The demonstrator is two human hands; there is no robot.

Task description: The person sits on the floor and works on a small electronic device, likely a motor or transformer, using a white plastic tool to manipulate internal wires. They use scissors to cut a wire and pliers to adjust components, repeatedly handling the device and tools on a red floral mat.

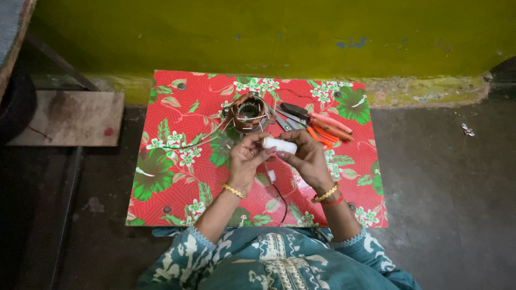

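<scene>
White thread spool (279, 145) pinched between left hand (246, 160) and right hand (307, 157) fingertips.

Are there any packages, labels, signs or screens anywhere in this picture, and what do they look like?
No packages, labels, signs or screens show.
Nearest to one: a white spool, a small cylinder held between the left hand and right hand above the red floral board; no label can be made out on it.

Motor stator (248, 111) and pliers (317, 122) crowd the worktop's (172, 182) far edge; its left half lies open.
</scene>
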